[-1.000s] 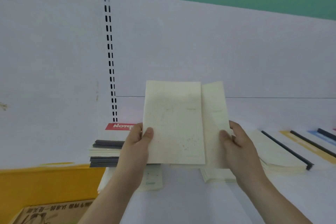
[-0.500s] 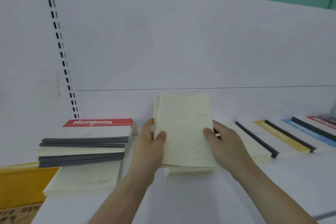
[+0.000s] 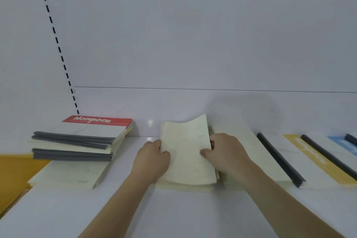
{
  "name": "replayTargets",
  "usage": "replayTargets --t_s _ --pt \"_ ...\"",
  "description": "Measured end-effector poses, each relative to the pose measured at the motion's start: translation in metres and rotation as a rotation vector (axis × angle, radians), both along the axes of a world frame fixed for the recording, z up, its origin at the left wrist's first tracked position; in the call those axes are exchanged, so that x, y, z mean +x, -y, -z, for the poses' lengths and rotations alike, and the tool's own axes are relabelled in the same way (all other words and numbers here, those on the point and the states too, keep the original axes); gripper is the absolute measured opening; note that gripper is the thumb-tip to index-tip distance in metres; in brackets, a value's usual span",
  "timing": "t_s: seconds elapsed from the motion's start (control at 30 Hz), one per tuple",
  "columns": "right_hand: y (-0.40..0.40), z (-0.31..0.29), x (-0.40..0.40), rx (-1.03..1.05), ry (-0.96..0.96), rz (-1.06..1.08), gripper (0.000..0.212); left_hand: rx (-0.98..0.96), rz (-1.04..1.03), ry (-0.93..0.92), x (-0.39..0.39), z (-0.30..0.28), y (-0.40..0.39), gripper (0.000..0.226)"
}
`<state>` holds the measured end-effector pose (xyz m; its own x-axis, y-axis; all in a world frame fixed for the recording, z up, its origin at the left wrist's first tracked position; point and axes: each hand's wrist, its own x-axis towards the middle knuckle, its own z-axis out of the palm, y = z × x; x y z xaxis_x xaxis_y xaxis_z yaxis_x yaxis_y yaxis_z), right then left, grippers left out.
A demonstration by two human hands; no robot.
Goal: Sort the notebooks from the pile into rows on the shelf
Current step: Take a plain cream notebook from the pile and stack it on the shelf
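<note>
We clamp the cream notebook at its 9 and 3 o'clock edges with left hand and right hand; its far corner curls, so we judge it light and floppy.

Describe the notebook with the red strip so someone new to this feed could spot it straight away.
Start at the white shelf and go to its left end, below the slotted upright. There sits a mixed pile of cream and grey notebooks. The red-strip notebook lies on top, the only one with white "NOTEBOOK" lettering on a red band.
</note>
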<state>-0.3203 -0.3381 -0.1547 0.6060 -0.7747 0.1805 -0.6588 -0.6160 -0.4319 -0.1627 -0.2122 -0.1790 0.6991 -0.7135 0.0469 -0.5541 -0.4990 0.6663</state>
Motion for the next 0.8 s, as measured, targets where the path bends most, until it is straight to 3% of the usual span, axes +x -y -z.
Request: replayTargets --t_s 0.13,0.3,0.4,0.47,0.57,0.8 --pt "-0.004 0.008 0.010 -0.187 -0.141 -0.029 0.039 0.050 -0.017 0.040 0.003 0.005 0.001 0.013" --pt "-0.011 0.008 0.008 -0.413 -0.346 -0.086 0.041 0.021 -0.023 0.016 0.002 0.008 0.002 0.018" --pt "-0.011 0.009 0.007 -0.440 -0.457 -0.122 0.059 0.017 0.005 0.017 -0.004 0.007 -0.001 0.029" --pt "-0.014 0.005 0.008 -0.448 -0.514 -0.129 0.065 0.028 0.028 0.030 -0.005 0.008 0.000 0.024" --pt "-0.021 -0.001 0.010 -0.432 -0.541 -0.142 0.066 0.020 0.026 0.045 -0.005 0.009 0.003 0.004" --pt "-0.022 0.000 0.009 -0.438 -0.506 -0.133 0.056 0.041 0.041 0.059 0.001 0.004 0.002 0.009"
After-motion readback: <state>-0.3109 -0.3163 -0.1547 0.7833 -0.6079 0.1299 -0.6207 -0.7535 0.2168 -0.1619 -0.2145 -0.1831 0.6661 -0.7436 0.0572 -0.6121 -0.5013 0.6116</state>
